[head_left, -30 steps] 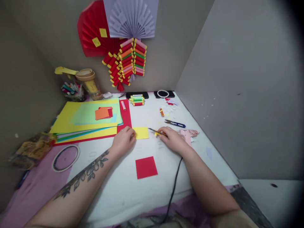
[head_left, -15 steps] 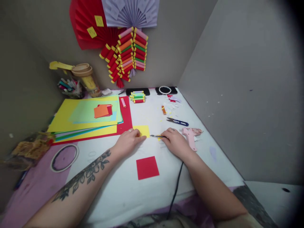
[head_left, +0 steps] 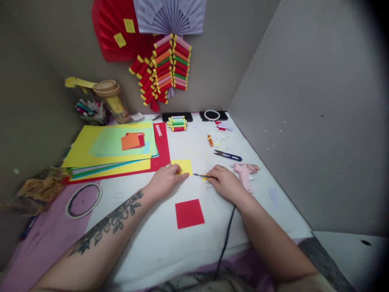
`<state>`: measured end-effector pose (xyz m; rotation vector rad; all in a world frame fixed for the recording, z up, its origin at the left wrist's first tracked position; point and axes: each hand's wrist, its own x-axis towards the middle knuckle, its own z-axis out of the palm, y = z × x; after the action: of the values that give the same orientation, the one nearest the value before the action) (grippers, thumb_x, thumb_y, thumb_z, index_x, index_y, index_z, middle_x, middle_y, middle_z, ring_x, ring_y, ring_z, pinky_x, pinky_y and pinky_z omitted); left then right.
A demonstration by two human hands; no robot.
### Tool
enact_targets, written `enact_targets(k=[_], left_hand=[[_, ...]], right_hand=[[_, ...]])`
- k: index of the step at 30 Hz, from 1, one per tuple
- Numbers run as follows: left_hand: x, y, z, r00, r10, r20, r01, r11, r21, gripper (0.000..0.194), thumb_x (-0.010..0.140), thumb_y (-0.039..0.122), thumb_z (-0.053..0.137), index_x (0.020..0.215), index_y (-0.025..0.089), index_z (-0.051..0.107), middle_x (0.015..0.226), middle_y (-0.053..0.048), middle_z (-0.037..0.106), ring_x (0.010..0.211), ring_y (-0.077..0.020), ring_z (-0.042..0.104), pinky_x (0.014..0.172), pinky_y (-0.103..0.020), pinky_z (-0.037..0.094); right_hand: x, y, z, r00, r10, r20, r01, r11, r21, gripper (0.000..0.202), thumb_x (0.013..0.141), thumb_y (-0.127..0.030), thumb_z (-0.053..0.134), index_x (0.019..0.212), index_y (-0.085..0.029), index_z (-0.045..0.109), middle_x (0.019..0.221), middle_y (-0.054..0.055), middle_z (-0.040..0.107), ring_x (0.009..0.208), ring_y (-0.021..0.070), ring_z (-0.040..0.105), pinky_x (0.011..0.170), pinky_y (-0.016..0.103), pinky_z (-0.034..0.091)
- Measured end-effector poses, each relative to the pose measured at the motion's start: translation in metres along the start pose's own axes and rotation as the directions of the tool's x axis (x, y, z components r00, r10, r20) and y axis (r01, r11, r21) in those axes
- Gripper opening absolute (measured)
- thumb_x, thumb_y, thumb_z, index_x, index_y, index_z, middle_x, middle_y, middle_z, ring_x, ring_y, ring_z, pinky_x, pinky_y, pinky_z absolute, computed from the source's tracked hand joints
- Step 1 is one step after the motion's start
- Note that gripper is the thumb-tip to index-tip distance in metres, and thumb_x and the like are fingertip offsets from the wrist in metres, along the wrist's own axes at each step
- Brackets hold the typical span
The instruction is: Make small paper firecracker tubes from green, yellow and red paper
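Beside the coloured stack, my left hand (head_left: 165, 179) presses a small yellow sheet of paper (head_left: 184, 166) to the table, its fingers curled and its thumb along the near edge. My right hand (head_left: 224, 181) is closed around a slim craft knife (head_left: 200, 176); its pointed metal tip faces left, close to the yellow sheet's lower right corner. A bit of yellow shows by the right fingertips, partly hidden. Nearer to me, between my forearms, a red paper square (head_left: 190, 213) lies flat.
A stack of coloured sheets (head_left: 79, 146) lies left, a tape ring (head_left: 83, 200) nearer me. Thread snips (head_left: 228, 155) and a pink glue gun (head_left: 243, 174), corded, sit right. Small paper rolls (head_left: 178, 123) lie at the back near phones. Paper firecrackers (head_left: 164, 65) hang on the wall.
The whole view has shifted slightly. Both hands, the yellow sheet and the knife keep nearly the same places relative to each other.
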<state>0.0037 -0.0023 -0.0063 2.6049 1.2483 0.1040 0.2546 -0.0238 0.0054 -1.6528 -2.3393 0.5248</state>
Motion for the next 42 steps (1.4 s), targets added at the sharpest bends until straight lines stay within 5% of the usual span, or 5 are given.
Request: enact_targets(k=[18, 25, 42], left_hand=[[0.0, 0.005, -0.005, 1.0, -0.005, 0.003, 0.005, 1.0, 0.024, 0.037, 0.095, 0.031, 0.035, 0.125, 0.041, 0.053, 0.107, -0.003, 0.053, 0.091, -0.02, 0.048, 0.076, -0.028, 0.035], [0.001, 0.0, 0.003, 0.998, -0.023, -0.066, 0.019, 0.998, -0.058, 0.035, 0.094, 0.039, 0.035, 0.11, 0.032, 0.065, 0.1, -0.003, 0.057, 0.092, -0.0198, 0.05, 0.074, -0.028, 0.035], [0.003, -0.001, 0.005, 0.99, -0.082, -0.118, 0.053, 0.972, -0.23, 0.034, 0.091, 0.046, 0.04, 0.1, 0.026, 0.066, 0.093, -0.003, 0.059, 0.088, -0.0199, 0.053, 0.069, -0.027, 0.034]], right_hand=[[-0.001, 0.0, -0.001, 0.998, -0.057, 0.0, 0.056, 0.994, 0.097, 0.021, 0.079, -0.007, 0.051, 0.082, -0.017, 0.069, 0.083, 0.005, 0.061, 0.081, 0.0155, 0.057, 0.076, 0.025, 0.041], [0.003, 0.001, 0.004, 0.995, 0.001, -0.104, 0.011, 0.993, 0.115, 0.017, 0.079, -0.011, 0.054, 0.084, -0.018, 0.069, 0.082, 0.004, 0.061, 0.08, 0.0158, 0.057, 0.072, 0.026, 0.041], [0.006, -0.004, 0.01, 0.997, -0.05, -0.061, 0.054, 0.996, 0.075, 0.02, 0.079, -0.009, 0.052, 0.081, -0.019, 0.07, 0.08, 0.005, 0.06, 0.08, 0.0166, 0.057, 0.074, 0.027, 0.041]])
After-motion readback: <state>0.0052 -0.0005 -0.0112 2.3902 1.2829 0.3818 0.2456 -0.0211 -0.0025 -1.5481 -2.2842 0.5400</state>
